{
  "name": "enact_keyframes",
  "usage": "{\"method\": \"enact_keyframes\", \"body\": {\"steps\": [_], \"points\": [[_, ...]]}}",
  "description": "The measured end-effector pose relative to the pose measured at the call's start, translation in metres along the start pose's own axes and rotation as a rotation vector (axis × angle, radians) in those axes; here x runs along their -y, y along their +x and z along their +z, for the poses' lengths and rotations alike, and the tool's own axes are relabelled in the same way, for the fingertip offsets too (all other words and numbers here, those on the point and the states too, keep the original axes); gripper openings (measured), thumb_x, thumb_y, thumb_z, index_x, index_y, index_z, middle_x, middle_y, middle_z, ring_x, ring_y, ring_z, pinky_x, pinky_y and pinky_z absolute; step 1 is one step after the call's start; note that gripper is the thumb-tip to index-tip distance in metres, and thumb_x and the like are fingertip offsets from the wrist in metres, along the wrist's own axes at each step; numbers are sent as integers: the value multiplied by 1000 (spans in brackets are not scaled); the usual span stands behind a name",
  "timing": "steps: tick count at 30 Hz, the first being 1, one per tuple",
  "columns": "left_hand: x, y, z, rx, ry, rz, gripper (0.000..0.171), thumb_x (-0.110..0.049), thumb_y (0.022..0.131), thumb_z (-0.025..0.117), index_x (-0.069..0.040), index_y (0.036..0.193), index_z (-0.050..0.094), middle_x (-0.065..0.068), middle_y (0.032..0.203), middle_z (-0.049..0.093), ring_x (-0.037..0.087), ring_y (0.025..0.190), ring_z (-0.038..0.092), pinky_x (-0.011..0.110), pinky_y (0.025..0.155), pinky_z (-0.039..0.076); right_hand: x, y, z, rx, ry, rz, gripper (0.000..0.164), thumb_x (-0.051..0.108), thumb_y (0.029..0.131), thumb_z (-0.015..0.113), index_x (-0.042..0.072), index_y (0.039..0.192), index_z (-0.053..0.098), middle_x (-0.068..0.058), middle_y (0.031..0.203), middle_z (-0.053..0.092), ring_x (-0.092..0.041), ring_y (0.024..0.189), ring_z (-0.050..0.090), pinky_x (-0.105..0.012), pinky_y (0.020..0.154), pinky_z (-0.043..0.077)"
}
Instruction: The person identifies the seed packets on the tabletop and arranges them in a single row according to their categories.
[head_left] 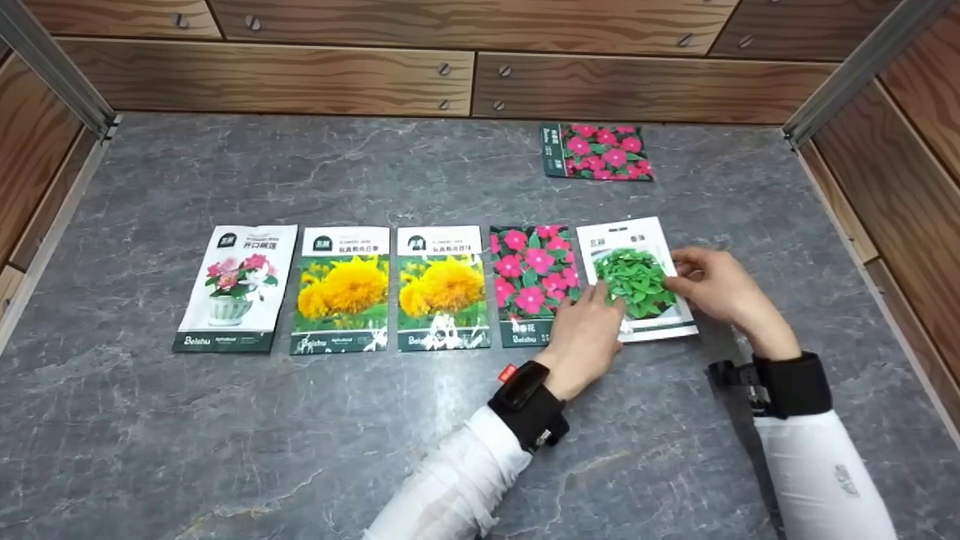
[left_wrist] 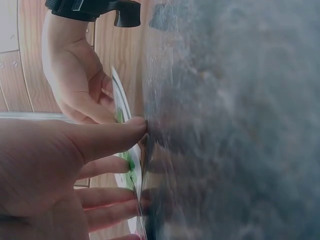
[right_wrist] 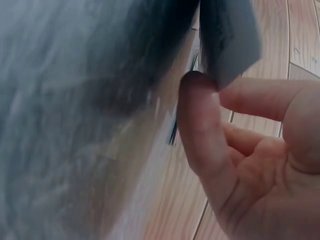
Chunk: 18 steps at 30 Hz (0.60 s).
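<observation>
My right hand [head_left: 716,289] pinches the right edge of a white seed packet [head_left: 636,274] printed with green leaves. In the right wrist view, thumb and finger hold a corner of this packet [right_wrist: 235,40], which tilts up from the table. My left hand [head_left: 585,337] has its fingers stretched out, fingertips at the packet's lower left side, and overlaps the bottom of a pink-flower seed packet [head_left: 534,266] beside it. The left wrist view shows the left thumb reaching down at the tabletop and the green-leaf packet [left_wrist: 121,97] nearly edge-on.
Leftward in the same row lie two yellow-flower packets [head_left: 345,289] and a potted-flower packet [head_left: 240,285]. Another pink-flower packet [head_left: 600,152] lies sideways near the back. Wood-patterned walls [head_left: 300,75] border the grey marbled table [head_left: 262,442].
</observation>
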<state>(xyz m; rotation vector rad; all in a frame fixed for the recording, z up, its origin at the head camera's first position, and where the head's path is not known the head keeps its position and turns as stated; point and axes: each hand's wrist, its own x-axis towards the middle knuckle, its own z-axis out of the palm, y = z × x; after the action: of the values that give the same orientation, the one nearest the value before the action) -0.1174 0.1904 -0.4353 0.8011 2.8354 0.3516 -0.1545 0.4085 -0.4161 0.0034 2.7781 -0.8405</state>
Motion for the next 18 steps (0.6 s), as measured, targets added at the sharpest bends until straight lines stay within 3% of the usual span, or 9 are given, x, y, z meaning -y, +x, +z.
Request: {"method": "enact_keyframes", "body": {"steps": [3,8,13,18], "points": [[0,0,0,13,14,2,58,-42,97,74,-23,151,58,5,165,49,19,150,52,39,119,51,1,-1,3,-14,-58,-31,53,14,102,65,-15,144,51,-36,117,68,-48,105,70,-28,72,52],[-1,-1,0,25,20,4,57,-41,99,72,-24,152,57,5,166,47,20,152,50,40,120,50,3,0,9,-65,-107,-76,52,8,97,67,-17,141,54,-34,112,71,-45,98,71,-43,83,57],[0,-2,-1,53,12,2,59,-38,100,71,-24,154,54,6,169,42,21,155,46,41,125,45,3,0,13,-69,-140,-96,54,7,97,67,-18,143,52,-38,117,65,-49,101,68,-61,91,56],[1,-2,-3,71,3,2,58,-35,101,70,-24,155,52,5,171,39,21,157,43,41,127,43,6,-2,14,-73,-250,-116,54,10,97,67,-16,142,53,-31,111,61,-42,94,61,-62,87,51]]}}
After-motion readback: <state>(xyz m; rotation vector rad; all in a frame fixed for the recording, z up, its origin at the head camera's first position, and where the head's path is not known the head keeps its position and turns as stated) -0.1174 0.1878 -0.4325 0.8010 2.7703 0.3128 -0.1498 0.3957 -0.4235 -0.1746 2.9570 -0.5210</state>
